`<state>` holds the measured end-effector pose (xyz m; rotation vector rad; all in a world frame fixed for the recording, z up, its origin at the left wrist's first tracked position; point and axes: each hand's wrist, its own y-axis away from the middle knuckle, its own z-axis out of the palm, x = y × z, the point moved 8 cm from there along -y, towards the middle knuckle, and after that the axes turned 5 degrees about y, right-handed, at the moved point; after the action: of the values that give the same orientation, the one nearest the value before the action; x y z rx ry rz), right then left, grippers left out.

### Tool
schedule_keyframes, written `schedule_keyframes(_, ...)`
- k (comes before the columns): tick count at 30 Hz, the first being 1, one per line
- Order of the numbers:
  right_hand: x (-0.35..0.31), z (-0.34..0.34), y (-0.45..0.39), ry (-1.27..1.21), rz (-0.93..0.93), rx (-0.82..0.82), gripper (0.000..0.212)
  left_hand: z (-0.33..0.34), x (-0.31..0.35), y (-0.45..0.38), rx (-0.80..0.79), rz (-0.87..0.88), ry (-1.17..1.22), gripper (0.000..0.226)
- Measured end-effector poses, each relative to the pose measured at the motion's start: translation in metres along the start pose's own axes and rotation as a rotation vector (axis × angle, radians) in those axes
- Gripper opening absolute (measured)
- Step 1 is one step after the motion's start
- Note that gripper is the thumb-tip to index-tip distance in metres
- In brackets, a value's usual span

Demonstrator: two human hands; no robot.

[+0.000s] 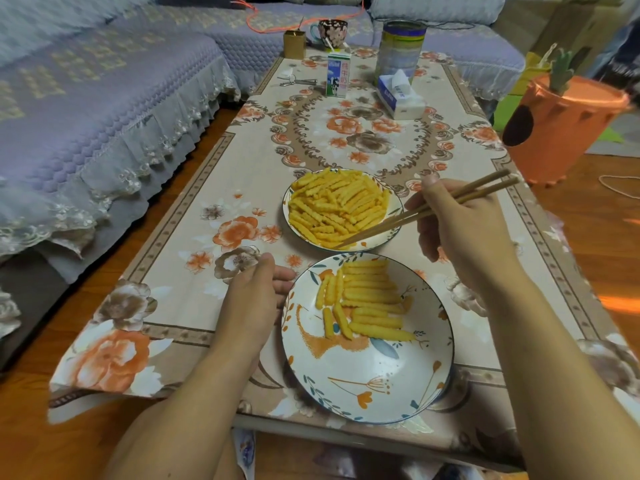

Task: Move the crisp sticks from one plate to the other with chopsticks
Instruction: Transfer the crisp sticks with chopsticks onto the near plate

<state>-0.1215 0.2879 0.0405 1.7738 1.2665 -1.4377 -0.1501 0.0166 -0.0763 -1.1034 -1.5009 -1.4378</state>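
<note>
Your right hand (460,226) grips slim wooden chopsticks (429,211), tips among ridged yellow crisp sticks (337,206) on the far plate (391,233). Your left hand (256,296), fingers loosely curled and empty, rests beside the glossy round near plate (367,382).

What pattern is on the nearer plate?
White nearer plate with orange flowers and blue-green leaves; head view.

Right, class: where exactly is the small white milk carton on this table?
In the head view, the small white milk carton stands upright at the table's far end, left of the tall metal tin and the tissue pack.
</note>
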Motion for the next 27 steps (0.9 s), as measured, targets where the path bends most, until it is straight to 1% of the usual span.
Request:
schedule_keyframes(7,-0.004,-0.013,-0.001,-0.027,0.01,0.017,0.054,-0.001,-0.001,-0.002,0.009,0.003,-0.009,0.058)
schedule_keyframes(10,-0.002,-0.008,-0.001,-0.034,0.027,-0.001,0.054,-0.002,-0.002,-0.002,0.016,0.012,-0.015,0.057)
schedule_keyframes(12,-0.004,-0.007,0.001,-0.034,0.018,0.015,0.053,-0.002,-0.001,-0.003,0.019,0.024,-0.023,0.057)
schedule_keyframes(16,-0.028,-0.026,0.012,-0.057,-0.03,0.109,0.055,-0.003,-0.004,-0.007,0.033,0.038,-0.017,0.057)
schedule_keyframes(20,-0.042,-0.066,0.052,0.005,0.038,0.235,0.057,-0.002,-0.005,-0.006,0.038,0.05,-0.026,0.055)
schedule_keyframes(24,-0.032,-0.089,0.105,0.102,0.101,0.383,0.057,-0.003,0.0,0.002,0.031,0.064,-0.022,0.05)
schedule_keyframes(27,-0.016,-0.085,0.133,0.127,0.135,0.431,0.053,-0.002,0.005,0.014,0.017,0.126,-0.046,0.043)
